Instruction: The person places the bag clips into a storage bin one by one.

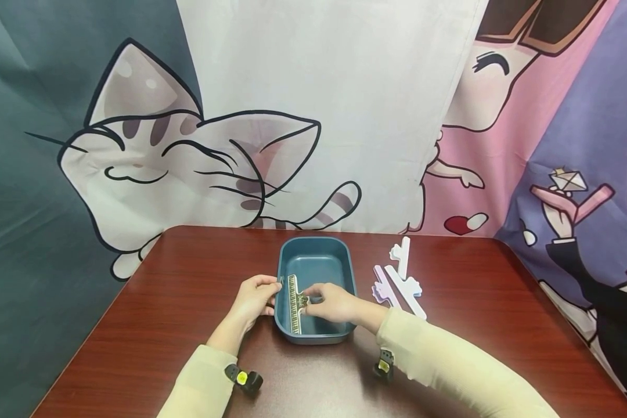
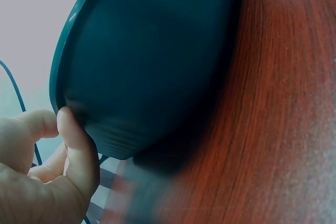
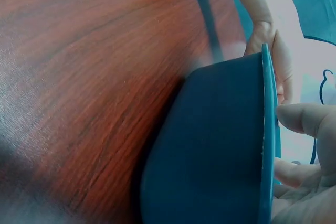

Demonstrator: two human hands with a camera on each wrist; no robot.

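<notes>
Left hand [image 1: 253, 297] grips tub [image 1: 345, 261] rim at 9 o'clock; right hand [image 1: 334, 302] pinches clip [image 1: 295, 302]. Clip may slip if the pinch loosens.

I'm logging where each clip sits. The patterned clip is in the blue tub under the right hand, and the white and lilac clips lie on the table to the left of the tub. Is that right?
One detail is wrong: the white and lilac clips lie to the right of the blue tub, not the left, as the head view shows. The rest holds: the patterned clip is in the tub under the right hand, on the table.
</notes>
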